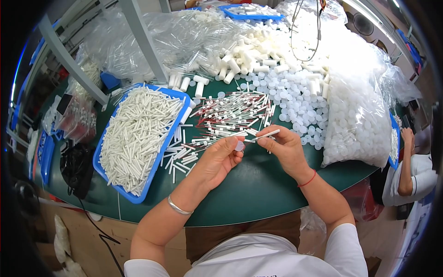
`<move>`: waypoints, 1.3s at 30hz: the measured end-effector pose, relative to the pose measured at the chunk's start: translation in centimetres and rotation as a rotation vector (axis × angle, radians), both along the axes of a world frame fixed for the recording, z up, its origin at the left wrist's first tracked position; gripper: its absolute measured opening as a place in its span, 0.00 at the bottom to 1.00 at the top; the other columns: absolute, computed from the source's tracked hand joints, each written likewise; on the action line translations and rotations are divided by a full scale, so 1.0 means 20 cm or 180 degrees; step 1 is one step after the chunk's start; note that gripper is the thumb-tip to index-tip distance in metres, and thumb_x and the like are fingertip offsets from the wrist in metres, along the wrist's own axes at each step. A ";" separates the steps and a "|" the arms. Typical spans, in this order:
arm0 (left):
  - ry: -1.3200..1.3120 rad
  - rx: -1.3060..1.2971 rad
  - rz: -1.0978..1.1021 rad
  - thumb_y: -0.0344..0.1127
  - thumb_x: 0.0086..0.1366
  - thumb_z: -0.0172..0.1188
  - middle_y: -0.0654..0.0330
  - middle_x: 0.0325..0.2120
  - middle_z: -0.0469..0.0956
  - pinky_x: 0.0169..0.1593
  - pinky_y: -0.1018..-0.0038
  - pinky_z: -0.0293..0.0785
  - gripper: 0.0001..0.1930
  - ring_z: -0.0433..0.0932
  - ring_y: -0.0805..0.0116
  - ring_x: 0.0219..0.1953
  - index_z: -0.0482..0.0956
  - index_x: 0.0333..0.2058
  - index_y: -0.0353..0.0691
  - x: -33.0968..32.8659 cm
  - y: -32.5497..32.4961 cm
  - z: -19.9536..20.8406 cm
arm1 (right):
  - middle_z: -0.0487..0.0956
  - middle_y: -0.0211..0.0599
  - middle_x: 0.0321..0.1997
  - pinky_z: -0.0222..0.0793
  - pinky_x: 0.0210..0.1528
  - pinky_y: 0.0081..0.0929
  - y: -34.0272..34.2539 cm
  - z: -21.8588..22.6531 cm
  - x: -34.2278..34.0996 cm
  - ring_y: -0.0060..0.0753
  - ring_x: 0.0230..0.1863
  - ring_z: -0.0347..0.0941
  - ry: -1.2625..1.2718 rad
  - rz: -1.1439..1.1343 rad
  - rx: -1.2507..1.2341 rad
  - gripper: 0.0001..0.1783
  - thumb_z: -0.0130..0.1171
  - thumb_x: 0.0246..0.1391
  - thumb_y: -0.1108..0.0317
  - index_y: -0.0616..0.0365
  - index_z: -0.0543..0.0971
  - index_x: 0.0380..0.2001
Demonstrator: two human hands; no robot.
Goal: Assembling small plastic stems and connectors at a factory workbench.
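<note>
My left hand (217, 161) pinches a small translucent round cap (239, 146) between thumb and fingers. Opposite it, my right hand (287, 150) grips a thin white stick (268, 135), whose left end points toward my left fingertips. Whether the stick touches the cap, I cannot tell. Just beyond both hands lies a heap of thin white and red sticks with white end pieces (235, 111). Loose white sticks (177, 157) are scattered left of my left hand. Many translucent caps (300, 108) are spread out beyond my right hand.
A blue tray (137, 199) full of white sticks stands at left on the green table (240, 198). White foam-like cylinders (249, 53) are piled at the back. A large clear bag (357, 120) of caps sits at right. A grey metal post (145, 41) rises at back left. Another person's arm (406, 161) shows far right.
</note>
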State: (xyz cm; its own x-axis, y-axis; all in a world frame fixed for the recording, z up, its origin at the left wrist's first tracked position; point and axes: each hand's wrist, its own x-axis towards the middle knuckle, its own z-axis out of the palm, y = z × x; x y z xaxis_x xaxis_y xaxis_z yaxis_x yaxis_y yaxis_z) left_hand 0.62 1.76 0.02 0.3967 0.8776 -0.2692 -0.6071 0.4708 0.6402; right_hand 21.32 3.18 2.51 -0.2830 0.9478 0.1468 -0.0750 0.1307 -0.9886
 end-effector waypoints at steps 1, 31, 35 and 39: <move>-0.0022 0.0005 -0.0030 0.42 0.67 0.58 0.61 0.34 0.75 0.39 0.82 0.74 0.18 0.74 0.77 0.33 0.73 0.46 0.33 0.00 0.00 -0.01 | 0.78 0.26 0.36 0.63 0.34 0.14 0.00 0.00 0.00 0.13 0.35 0.69 0.0000 -0.0001 -0.0001 0.07 0.63 0.54 0.73 0.60 0.81 0.37; 0.0592 0.0501 0.0584 0.31 0.60 0.65 0.60 0.31 0.78 0.39 0.80 0.74 0.11 0.76 0.74 0.31 0.76 0.39 0.33 0.06 -0.04 -0.01 | 0.81 0.31 0.35 0.68 0.38 0.14 -0.05 -0.04 -0.10 0.17 0.36 0.74 -0.0088 0.0030 -0.0056 0.06 0.62 0.55 0.74 0.64 0.81 0.36; 0.1023 0.0992 0.0966 0.26 0.59 0.65 0.59 0.33 0.77 0.39 0.78 0.75 0.09 0.76 0.73 0.33 0.76 0.38 0.33 0.11 -0.05 0.01 | 0.81 0.33 0.34 0.70 0.41 0.16 -0.05 -0.06 -0.10 0.18 0.37 0.75 0.0067 0.0016 -0.0409 0.07 0.61 0.55 0.73 0.65 0.81 0.36; 0.1220 0.1225 0.1142 0.23 0.58 0.65 0.59 0.35 0.77 0.40 0.80 0.76 0.10 0.76 0.74 0.34 0.76 0.38 0.32 0.14 -0.05 0.01 | 0.81 0.33 0.34 0.71 0.42 0.16 -0.05 -0.06 -0.11 0.18 0.37 0.75 0.0148 0.0018 -0.0348 0.07 0.60 0.56 0.73 0.65 0.81 0.36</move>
State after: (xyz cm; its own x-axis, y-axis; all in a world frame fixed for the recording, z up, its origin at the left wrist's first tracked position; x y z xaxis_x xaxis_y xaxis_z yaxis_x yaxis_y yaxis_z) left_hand 3.32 0.84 0.16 -0.0007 0.9996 0.0266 -0.3789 -0.0249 0.9251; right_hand 19.09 2.25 1.39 -0.2838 0.9573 0.0557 -0.1214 0.0218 -0.9924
